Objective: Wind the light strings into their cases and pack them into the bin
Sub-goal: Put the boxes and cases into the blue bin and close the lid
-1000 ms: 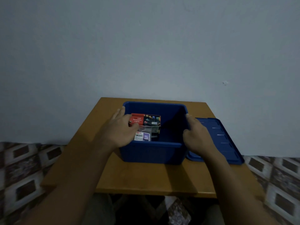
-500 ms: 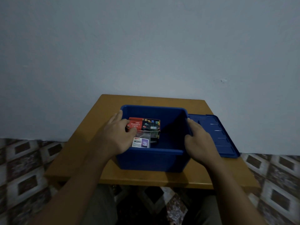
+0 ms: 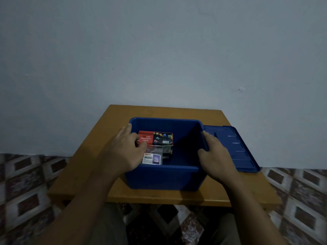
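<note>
Inside blue plastic bin (image 3: pixel 164 179), you seat red cardboard light box (image 3: pixel 155 138); left hand (image 3: pixel 123 151) grip unclear, right hand (image 3: pixel 217 156) clasps its wall. Next: blue lid (image 3: pixel 235 147).

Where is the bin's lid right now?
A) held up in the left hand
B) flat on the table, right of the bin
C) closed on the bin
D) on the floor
B: the blue lid lies flat on the table beside the bin, whose right rim the right hand grips.
</note>
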Demonstrator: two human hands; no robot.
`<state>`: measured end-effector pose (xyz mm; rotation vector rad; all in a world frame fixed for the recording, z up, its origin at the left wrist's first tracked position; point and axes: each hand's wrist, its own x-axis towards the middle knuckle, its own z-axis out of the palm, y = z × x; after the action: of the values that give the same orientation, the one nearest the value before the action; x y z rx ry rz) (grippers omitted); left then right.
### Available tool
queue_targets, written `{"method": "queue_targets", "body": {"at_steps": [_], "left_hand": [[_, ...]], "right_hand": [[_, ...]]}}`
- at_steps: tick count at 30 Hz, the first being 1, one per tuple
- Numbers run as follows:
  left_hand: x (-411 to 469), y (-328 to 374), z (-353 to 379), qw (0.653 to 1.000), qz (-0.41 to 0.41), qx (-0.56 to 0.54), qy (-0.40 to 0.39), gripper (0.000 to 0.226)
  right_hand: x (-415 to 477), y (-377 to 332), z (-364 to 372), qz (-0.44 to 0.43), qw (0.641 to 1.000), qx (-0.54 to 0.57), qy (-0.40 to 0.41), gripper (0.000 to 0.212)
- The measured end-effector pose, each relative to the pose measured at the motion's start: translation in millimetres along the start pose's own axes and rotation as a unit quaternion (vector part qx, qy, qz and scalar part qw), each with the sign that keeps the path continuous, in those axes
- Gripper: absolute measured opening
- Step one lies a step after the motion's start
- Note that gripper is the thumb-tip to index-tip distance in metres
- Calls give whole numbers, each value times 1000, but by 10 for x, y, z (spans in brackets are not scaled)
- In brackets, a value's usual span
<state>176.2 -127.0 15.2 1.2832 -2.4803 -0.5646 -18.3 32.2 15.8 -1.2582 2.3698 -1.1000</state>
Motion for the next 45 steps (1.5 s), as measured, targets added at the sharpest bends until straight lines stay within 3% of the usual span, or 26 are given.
{"method": "queue_targets", "body": {"at_steps": [6, 9, 13, 20, 23, 29, 32, 34, 41, 45], "left_hand": [[95, 303, -102, 998, 27, 32, 40, 29], [106, 651, -123, 996, 80, 1, 46, 34], [155, 1238, -53, 988, 149, -39, 25, 33], [305, 2155, 438, 972, 216, -74, -62, 31], [278, 2446, 677, 961, 190, -131, -152, 26], [261, 2630, 1309, 963, 111, -118, -216, 14], [273, 2594, 1569, 966, 53, -23, -251, 46], [269, 2546, 1702, 961, 20, 4, -274, 68], [223, 2432, 1903, 965, 44, 54, -252, 75], [193, 2447, 1857, 970, 29, 10, -240, 68]], "right_hand": [[20, 51, -100, 53, 991, 120, -7, 47], [27, 193, -245, 76, 985, 148, 41, 41], [25, 439, -558, 117, 972, 165, 122, 27], [113, 1064, -1006, 193, 952, 145, 190, 26], [168, 1324, -1034, 214, 952, 107, 191, 26], [215, 1735, -913, 253, 955, 3, 154, 23], [212, 1839, -835, 275, 951, -14, 137, 16], [226, 1893, -781, 279, 950, -30, 135, 24], [252, 1886, -720, 279, 950, -51, 134, 12], [220, 1848, -750, 290, 947, 15, 140, 31]]}}
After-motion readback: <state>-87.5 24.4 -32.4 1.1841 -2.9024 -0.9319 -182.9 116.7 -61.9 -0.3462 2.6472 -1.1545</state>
